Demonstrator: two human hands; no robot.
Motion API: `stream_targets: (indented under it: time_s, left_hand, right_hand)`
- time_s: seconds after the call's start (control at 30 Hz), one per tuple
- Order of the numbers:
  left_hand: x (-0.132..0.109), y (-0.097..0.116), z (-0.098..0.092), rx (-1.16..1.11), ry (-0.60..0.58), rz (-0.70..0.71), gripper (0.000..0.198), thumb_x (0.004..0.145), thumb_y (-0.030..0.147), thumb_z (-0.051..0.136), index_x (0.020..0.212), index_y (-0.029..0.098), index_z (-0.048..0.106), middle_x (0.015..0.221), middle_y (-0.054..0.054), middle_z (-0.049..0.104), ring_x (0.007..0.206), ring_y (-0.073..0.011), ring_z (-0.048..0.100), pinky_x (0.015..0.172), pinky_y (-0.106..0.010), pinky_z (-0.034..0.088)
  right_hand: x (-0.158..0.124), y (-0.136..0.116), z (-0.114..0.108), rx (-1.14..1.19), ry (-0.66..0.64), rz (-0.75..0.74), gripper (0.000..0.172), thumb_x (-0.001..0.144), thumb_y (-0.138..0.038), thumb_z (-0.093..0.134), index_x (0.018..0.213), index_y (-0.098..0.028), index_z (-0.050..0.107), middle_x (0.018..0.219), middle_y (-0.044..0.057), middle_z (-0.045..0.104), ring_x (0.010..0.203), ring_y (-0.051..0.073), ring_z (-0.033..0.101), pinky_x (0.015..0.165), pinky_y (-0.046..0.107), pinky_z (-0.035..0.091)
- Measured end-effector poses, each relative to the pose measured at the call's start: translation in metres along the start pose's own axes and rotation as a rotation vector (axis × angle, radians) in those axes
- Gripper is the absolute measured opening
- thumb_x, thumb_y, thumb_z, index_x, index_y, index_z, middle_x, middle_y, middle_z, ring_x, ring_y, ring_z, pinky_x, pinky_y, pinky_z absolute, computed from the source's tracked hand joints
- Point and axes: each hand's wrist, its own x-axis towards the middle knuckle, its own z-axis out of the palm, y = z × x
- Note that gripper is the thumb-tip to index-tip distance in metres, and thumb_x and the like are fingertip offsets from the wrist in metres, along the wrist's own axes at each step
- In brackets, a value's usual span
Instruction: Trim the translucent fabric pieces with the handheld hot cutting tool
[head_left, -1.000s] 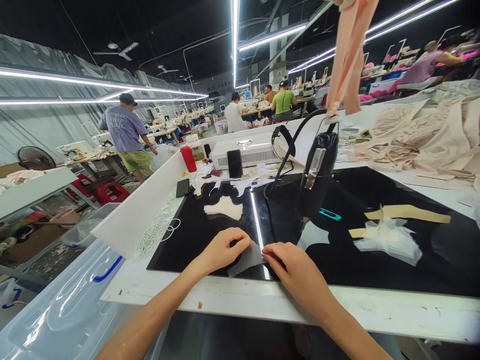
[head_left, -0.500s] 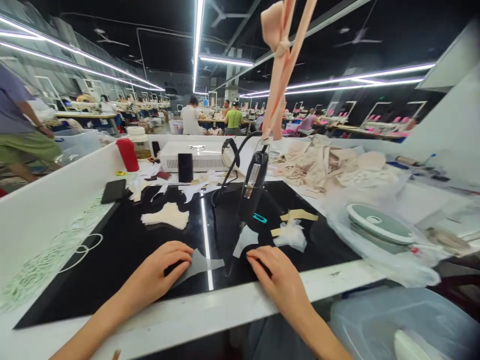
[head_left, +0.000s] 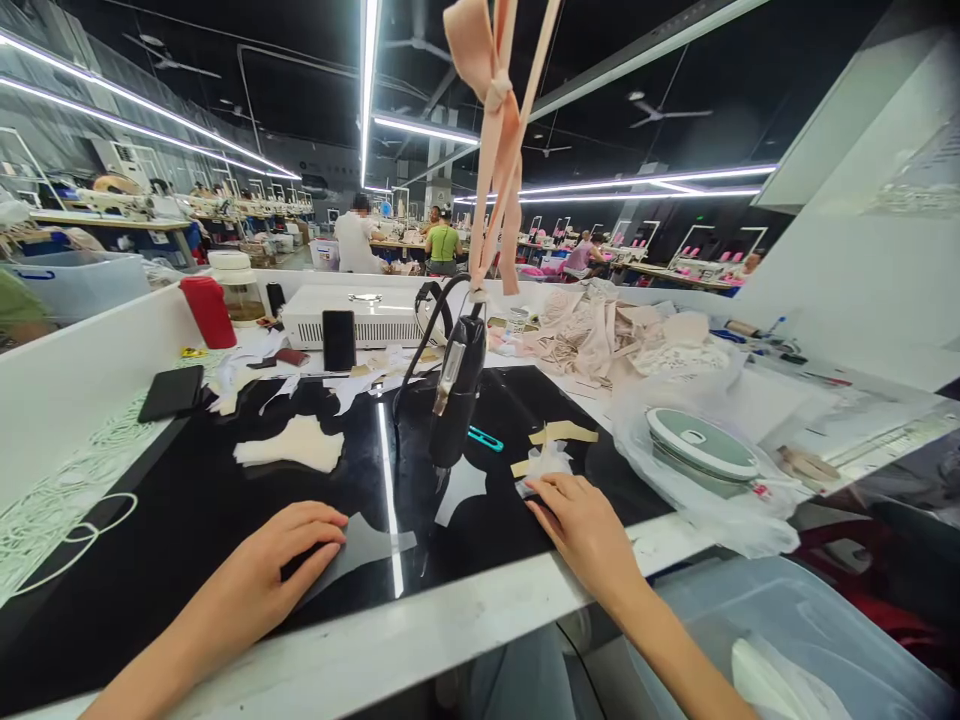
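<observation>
My left hand (head_left: 289, 552) lies on the glossy black work surface (head_left: 187, 500), its curled fingertips pressing the left edge of a thin translucent fabric piece (head_left: 367, 545). My right hand (head_left: 589, 530) rests palm down further right, near the table's front edge, fingers together just below a crumpled white scrap (head_left: 544, 462); I see nothing in it. Between the hands hangs a black hand tool (head_left: 456, 395), strung from pink straps (head_left: 499, 150), tip pointing down at another pale fabric piece (head_left: 459, 485).
A cream fabric stack (head_left: 289, 445), a teal clip (head_left: 486, 438) and tan strips (head_left: 562, 433) lie on the black surface. Behind stand a white box machine (head_left: 367, 315), phones and a red bottle (head_left: 208, 310). A bagged green disc (head_left: 701, 445) sits right; clear bins below. Other people work far back.
My view has swung to the right. My right hand has let go of the translucent piece and slid right toward the white scrap; my left hand stays on the piece.
</observation>
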Motion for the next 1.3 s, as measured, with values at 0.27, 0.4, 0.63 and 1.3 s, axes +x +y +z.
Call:
stream_targets:
  time_s: [0.27,0.4,0.63,1.3]
  left_hand:
    - [0.002,0.007,-0.003,-0.008,0.015,0.010,0.024,0.097,0.042,0.054,0.100,0.030,0.075,0.119,-0.001,0.070,0.108,-0.0184,0.068,0.099,-0.030,0.055]
    - [0.002,0.006,-0.003,-0.017,0.008,0.015,0.025,0.097,0.041,0.053,0.101,0.029,0.075,0.120,-0.002,0.069,0.110,-0.0189,0.067,0.100,-0.030,0.055]
    - [0.002,0.005,-0.003,-0.020,-0.006,0.002,0.024,0.098,0.040,0.053,0.102,0.029,0.074,0.120,-0.001,0.069,0.110,-0.0178,0.066,0.099,-0.028,0.055]
    - [0.004,0.004,-0.007,-0.009,0.086,-0.010,0.025,0.095,0.045,0.055,0.101,0.029,0.074,0.114,-0.001,0.072,0.103,-0.0186,0.070,0.096,-0.029,0.057]
  right_hand:
    - [0.007,-0.006,-0.001,-0.029,-0.024,-0.045,0.026,0.098,-0.013,0.047,0.090,-0.021,0.070,0.090,0.007,0.070,0.085,0.022,0.060,0.073,0.034,0.037]
    - [0.006,-0.003,-0.002,0.085,0.000,0.037,0.025,0.099,-0.021,0.047,0.091,-0.020,0.072,0.090,0.008,0.070,0.082,0.022,0.060,0.074,0.034,0.041]
    - [0.009,0.011,-0.011,0.454,0.083,0.302,0.021,0.090,-0.036,0.056,0.085,-0.023,0.073,0.086,0.003,0.074,0.075,0.021,0.064,0.070,0.034,0.048]
    - [0.031,0.008,-0.073,1.167,0.567,0.687,0.037,0.076,-0.053,0.075,0.094,-0.021,0.071,0.090,0.005,0.072,0.072,0.014,0.060,0.062,0.025,0.053]
